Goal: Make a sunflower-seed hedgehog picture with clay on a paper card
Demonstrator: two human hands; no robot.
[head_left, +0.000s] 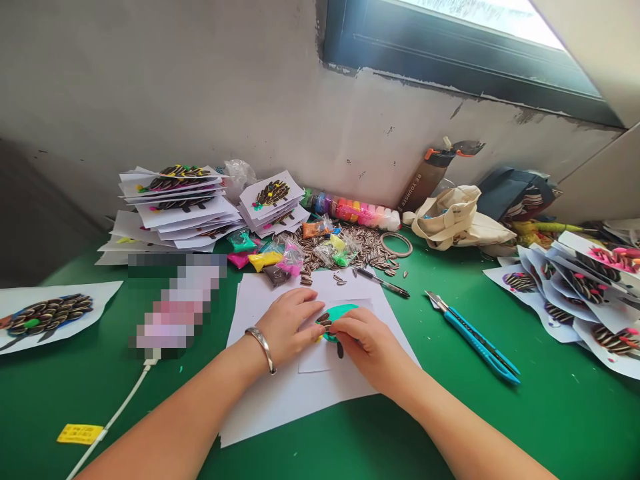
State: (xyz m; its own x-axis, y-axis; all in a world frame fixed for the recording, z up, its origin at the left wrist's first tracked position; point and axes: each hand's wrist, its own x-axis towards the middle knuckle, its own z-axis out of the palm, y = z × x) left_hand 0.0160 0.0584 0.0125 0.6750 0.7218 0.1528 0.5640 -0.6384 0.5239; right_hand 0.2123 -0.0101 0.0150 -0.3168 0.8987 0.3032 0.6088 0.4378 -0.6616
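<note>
Forearms (pixel 180 407) reach in from the near edge, bangle (pixel 263 345) on the left wrist. Head view: card (pixel 314 360) lies on white sheets (pixel 270 413), centre of the green table (pixel 575 420), bearing teal clay (pixel 345 310) with a few striped seeds (pixel 324 321) on its left part. Left hand (pixel 287 325) palm down, fingers apart, thumb tip at the clay's left edge. Right hand (pixel 373 340) over the clay's near right part, thumb and forefinger together beside the seeds; cannot tell whether one is pinched. Pen (pixel 385 283) overlaps the sheets' far right edge; blue cutter (pixel 475 340) right of them, blade end far. Seed heap (pixel 365 243) beyond, clay packets (pixel 267 260) at its left, tape roll (pixel 411 248) at its right. Far left, stacked pictures (pixel 185 220); right, more pictures (pixel 575 287), overlapping. Bottle (pixel 425 177) tilted by the wall, cloth bag (pixel 450 217) just right. Left: white cable (pixel 123 403), yellow tag (pixel 80 434) on it.
</note>
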